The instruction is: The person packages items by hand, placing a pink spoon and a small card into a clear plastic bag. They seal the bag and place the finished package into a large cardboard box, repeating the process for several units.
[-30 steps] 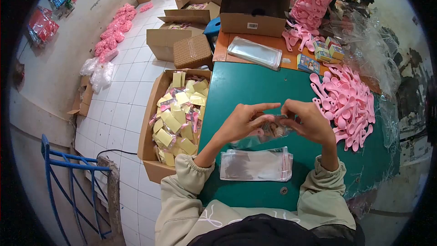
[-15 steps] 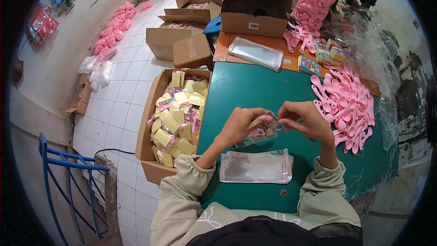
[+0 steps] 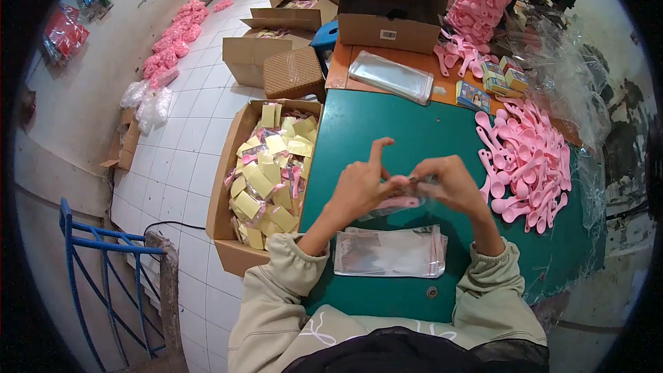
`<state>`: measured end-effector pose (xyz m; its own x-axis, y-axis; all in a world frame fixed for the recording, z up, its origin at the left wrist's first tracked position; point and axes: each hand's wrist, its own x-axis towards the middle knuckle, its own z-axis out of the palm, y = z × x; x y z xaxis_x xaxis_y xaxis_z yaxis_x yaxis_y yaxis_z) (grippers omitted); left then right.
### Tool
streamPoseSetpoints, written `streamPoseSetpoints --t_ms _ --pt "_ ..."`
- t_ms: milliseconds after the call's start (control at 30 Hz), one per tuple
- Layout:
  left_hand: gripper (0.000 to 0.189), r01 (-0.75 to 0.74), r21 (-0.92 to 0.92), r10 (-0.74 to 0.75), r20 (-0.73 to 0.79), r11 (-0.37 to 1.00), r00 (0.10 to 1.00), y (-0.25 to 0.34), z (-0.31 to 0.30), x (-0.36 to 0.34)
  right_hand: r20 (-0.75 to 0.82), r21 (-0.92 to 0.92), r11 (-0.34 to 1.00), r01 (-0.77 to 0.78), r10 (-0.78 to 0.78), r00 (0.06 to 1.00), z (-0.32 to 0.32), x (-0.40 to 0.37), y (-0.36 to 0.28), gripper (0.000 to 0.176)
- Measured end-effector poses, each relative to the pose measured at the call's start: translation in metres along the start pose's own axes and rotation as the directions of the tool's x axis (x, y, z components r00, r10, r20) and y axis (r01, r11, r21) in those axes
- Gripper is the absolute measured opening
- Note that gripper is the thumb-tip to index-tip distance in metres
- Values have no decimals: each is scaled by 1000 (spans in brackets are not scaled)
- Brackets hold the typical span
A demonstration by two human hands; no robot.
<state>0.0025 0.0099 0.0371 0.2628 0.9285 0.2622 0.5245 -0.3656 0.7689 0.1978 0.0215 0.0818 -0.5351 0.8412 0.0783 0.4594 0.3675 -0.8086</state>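
Above the green table (image 3: pixel 387 124), a clear plastic packet with a pink spoon (image 3: pixel 398 203) inside is held between my hands. My left hand (image 3: pixel 366 183) pinches its edge with thumb and fingers, the index finger raised. Opposite, my right hand (image 3: pixel 445 183) closes on the packet's other end, which is blurred. Just below them lies a stack of clear plastic bags (image 3: pixel 390 252). To the right is a large pile of pink spoons (image 3: pixel 528 162).
At the left, a cardboard box (image 3: pixel 238 252) holds many packets with yellow cards. Behind are more clear bags (image 3: pixel 392 77), small card stacks (image 3: pixel 473 97), an open brown box (image 3: pixel 407 38) and a bag of spoons (image 3: pixel 483 0). A blue metal rail (image 3: pixel 114 247) stands lower left.
My left index finger has lifted and points up. The packet has turned, so the pink spoon shows lower between my hands. The view has shifted slightly.
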Motion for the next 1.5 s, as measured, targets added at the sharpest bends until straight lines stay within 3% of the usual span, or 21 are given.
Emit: streamPoseSetpoints --t_ms 100,133,233,300,433,533,600,700,800,900,933,1033,1067,1167,1200,1300,1333,1400,1433,1467,1500 --pt "55 150 -392 -61 232 908 971 -26 -24 1 -149 33 998 -52 56 987 -17 1 11 24" --pt "44 91 -490 5 191 867 982 -28 -27 -2 -159 43 994 -101 106 982 -23 2 11 27" --pt "42 157 -657 -32 199 738 980 -30 -25 -6 -93 104 983 -154 163 982 -31 4 16 33" --pt "43 254 -654 -122 241 713 963 -23 -29 -6 22 225 950 -216 217 976 -34 3 20 32" --pt "43 353 -647 -188 312 676 932 -20 -28 -5 3 222 947 -234 239 971 -34 2 15 27" --pt "35 247 -703 -99 245 667 964 -28 -18 -7 -41 181 953 -242 253 966 -32 4 12 21" --pt "31 253 -694 -101 253 674 962 -35 -15 -7 -56 174 964 -202 215 975 -28 6 15 18" --pt "28 295 -686 -136 278 665 951 -32 -20 -8 67 400 881 -253 248 966 -29 6 10 15" --pt "29 362 -655 -154 354 663 923 -29 -26 -9 44 366 896 -252 254 966 -32 4 3 13" --pt "37 397 -707 -129 402 585 906 -27 -25 -9 60 345 916 -206 197 979 -32 3 17 10" --pt "41 403 -737 -117 409 543 905 -27 -24 -9 43 259 945 -197 193 980 -34 3 17 9" --pt "52 278 -720 -220 177 636 959 -38 -7 -6 -172 118 980 -161 180 969 -31 3 17 10" --pt "59 290 -637 -244 162 714 956 -45 -1 -6 -281 32 989 -142 145 949 -27 2 14 12" --pt "62 535 -820 -252 484 203 838 -26 -2 -8 -321 -13 1000 -15 10 947 -13 6 -3 19" --pt "66 566 -820 -216 540 84 814 -24 0 -8 -104 -76 993 94 -101 989 -13 6 0 27" --pt "64 546 -807 -226 502 225 835 -28 10 -7 190 -47 914 403 -388 902 -6 8 10 33" --pt "64 530 -794 -234 478 298 847 -34 12 -7 141 -112 920 377 -360 922 -7 10 15 40" --pt "66 519 -791 -241 462 324 854 -34 10 -9 -124 -74 997 13 -22 992 5 12 21 46" --pt "66 512 -788 -243 452 341 858 -32 8 -9 -248 -21 986 -164 154 957 10 14 25 49" --pt "66 500 -802 -234 445 327 865 -31 8 -9 -156 19 968 -252 252 955 11 15 34 51" --pt "66 490 -814 -224 438 312 871 -29 10 -10 -63 181 943 -279 295 954 13 15 40 51"
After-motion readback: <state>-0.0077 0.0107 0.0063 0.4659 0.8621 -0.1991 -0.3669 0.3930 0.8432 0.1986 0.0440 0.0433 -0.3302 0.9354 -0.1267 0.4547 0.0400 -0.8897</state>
